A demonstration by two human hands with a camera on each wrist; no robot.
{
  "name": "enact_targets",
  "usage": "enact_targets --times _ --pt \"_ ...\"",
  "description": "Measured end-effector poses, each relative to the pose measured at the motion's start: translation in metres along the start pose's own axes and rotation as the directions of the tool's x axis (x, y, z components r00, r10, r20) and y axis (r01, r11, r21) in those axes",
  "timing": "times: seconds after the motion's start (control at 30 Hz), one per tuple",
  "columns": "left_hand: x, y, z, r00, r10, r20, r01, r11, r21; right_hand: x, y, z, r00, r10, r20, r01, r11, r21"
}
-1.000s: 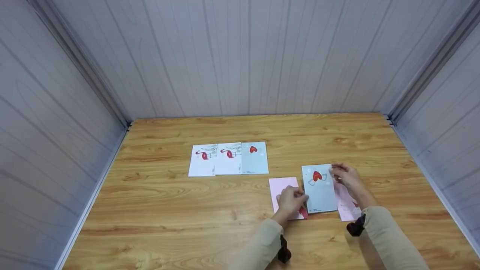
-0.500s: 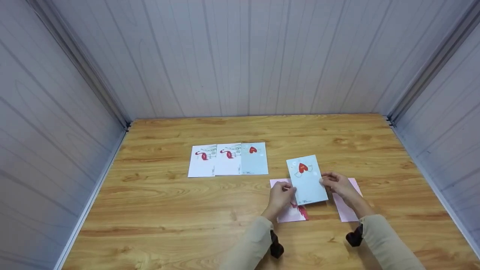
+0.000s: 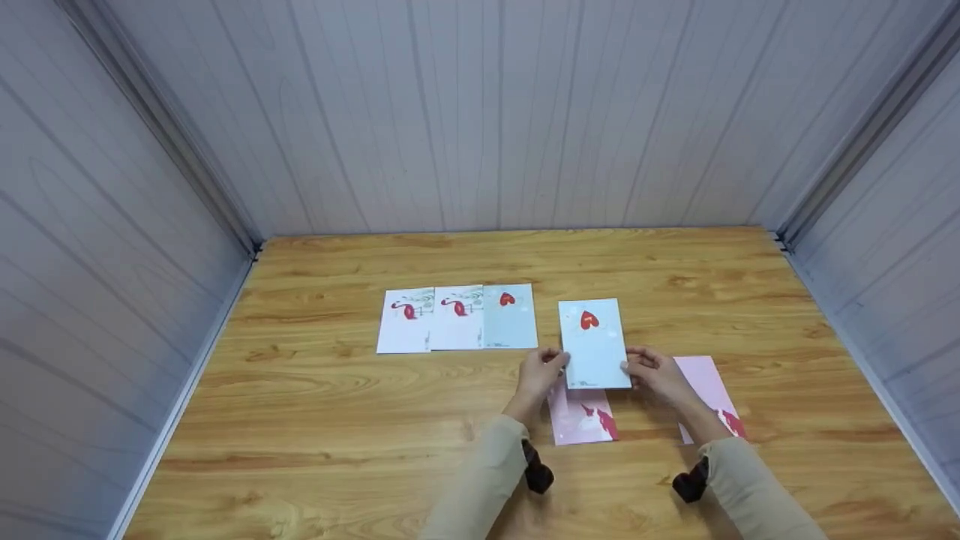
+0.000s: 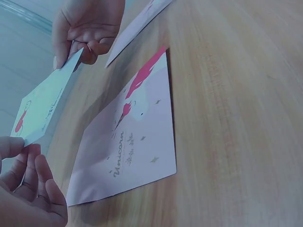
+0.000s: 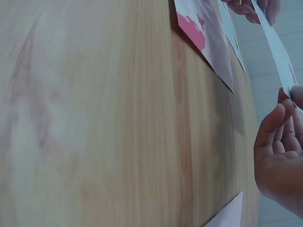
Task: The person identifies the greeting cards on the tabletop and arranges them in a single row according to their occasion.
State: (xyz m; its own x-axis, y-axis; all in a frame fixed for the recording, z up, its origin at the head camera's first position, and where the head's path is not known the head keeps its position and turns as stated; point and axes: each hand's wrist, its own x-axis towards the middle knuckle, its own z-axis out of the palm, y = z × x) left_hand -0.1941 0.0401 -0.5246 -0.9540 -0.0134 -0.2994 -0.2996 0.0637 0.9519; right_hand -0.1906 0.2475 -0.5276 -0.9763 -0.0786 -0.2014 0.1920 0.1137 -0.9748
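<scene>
Both hands pinch blue heart card [image 3: 592,343], left hand [image 3: 541,373] and right hand [image 3: 651,370] each gripping one edge, card above bench [image 3: 315,420]. Keep level; align beside card row [image 3: 457,318] past left grip.

The wooden table [image 3: 337,405] lies bare to the left of the hands and along its far edge under the grey panelled walls [image 3: 495,112], which close it in on three sides. A row of three overlapping white and pale blue picture cards [image 3: 457,318] lies flat at centre. Two pink cards [image 3: 581,420] [image 3: 709,394] lie flat near the front, with bare wood between them and to the right.
</scene>
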Motion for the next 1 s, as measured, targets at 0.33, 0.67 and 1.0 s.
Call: enact_targets --times 0.33,0.67,1.0 --pt "0.0 -0.002 -0.003 1.0 -0.002 -0.025 0.002 1.0 0.005 0.01 -0.001 0.006 0.999 0.013 -0.048 -0.011 0.999 0.037" --pt "0.003 -0.005 -0.003 0.992 0.107 -0.064 -0.102 0.992 0.07 0.025 -0.003 0.008 0.998 0.036 -0.056 -0.032 0.997 0.069" --pt "0.016 0.002 -0.005 0.984 0.082 -0.156 -0.071 0.995 0.074 0.042 -0.01 0.018 0.995 0.047 -0.09 -0.039 0.995 0.086"
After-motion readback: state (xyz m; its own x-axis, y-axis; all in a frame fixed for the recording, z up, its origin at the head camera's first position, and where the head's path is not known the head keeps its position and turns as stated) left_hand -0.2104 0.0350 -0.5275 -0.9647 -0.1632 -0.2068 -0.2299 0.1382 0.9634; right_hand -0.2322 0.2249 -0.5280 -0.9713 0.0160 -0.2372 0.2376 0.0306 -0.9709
